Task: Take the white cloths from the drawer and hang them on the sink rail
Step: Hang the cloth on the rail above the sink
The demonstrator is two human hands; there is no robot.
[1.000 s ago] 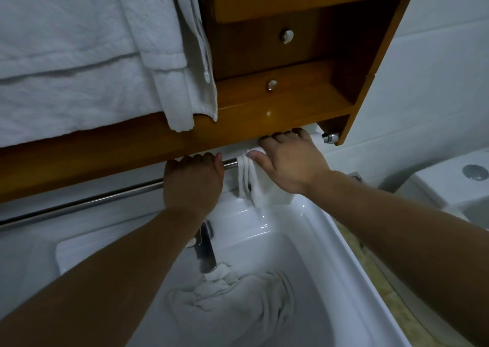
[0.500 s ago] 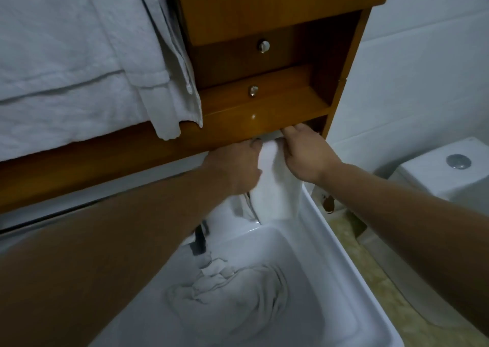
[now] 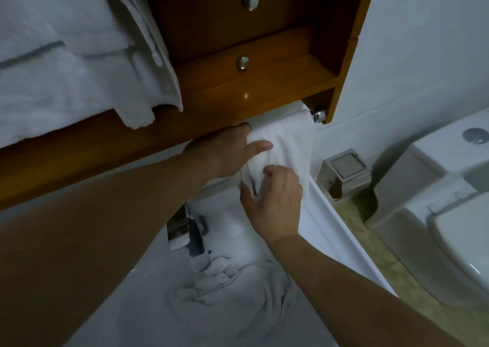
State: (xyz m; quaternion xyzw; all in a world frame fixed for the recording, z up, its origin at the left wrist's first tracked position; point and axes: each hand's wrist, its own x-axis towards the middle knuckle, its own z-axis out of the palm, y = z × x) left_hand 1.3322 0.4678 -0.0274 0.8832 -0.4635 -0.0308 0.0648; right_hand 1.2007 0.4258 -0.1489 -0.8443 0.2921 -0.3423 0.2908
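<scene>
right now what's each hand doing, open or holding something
Left hand: open, straight fingers resting on the hanging white cloth.
Right hand: fingers curled on the cloth's lower part; whether it grips cannot be told.

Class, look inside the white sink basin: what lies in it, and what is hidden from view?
A crumpled white cloth lies in the sink basin below the chrome faucet. The drain is not visible; the cloth and forearms cover the bottom.

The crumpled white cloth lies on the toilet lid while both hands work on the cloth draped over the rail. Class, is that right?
Not quite. The head view shows the crumpled white cloth lying in the sink basin, below the faucet, not on the toilet. The left hand and right hand are indeed on the cloth draped over the rail.
</scene>
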